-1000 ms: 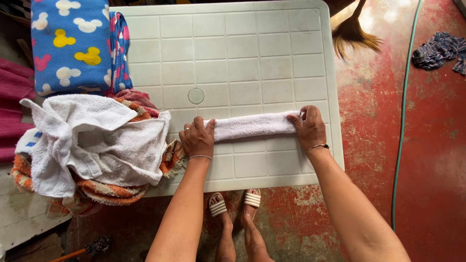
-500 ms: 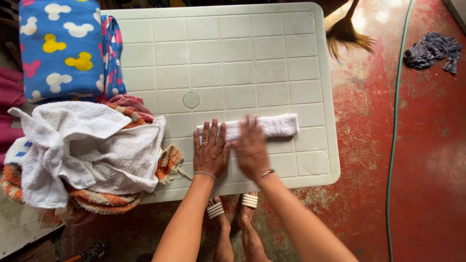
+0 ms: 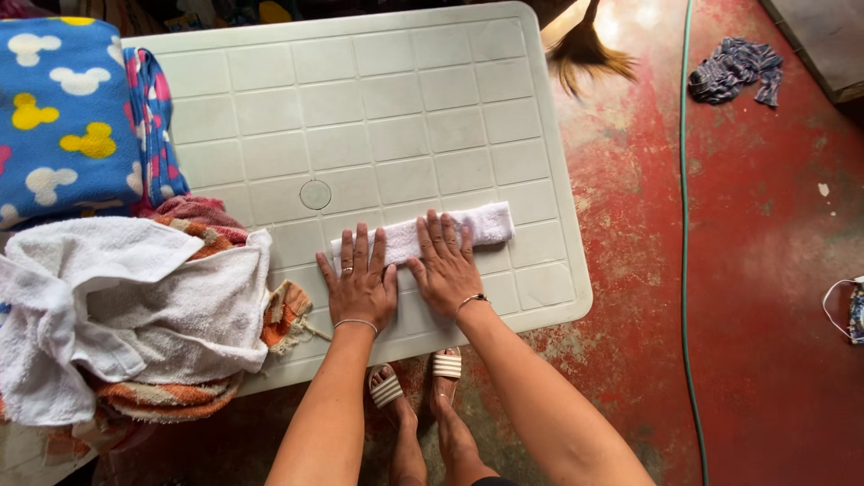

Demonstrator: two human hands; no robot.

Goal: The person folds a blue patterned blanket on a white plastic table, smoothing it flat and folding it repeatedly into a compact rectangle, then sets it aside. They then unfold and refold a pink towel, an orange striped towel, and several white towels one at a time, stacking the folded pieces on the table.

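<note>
I had my left hand (image 3: 358, 281) and my right hand (image 3: 445, 265) side by side, both flat with fingers spread, pressing down on the small white towel (image 3: 490, 223) and gripping nothing. The towel lay folded into a long strip near the front edge of the white plastic table (image 3: 378, 108). A pile of towels (image 3: 135, 306) sat just left of my left hand, and a green hose (image 3: 684, 225) ran across the red floor (image 3: 765, 270).

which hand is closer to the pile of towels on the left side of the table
Left. The left hand lies flat on the folded white towel, just right of the pile of towels; the right hand rests beside it, farther from the pile.
</note>
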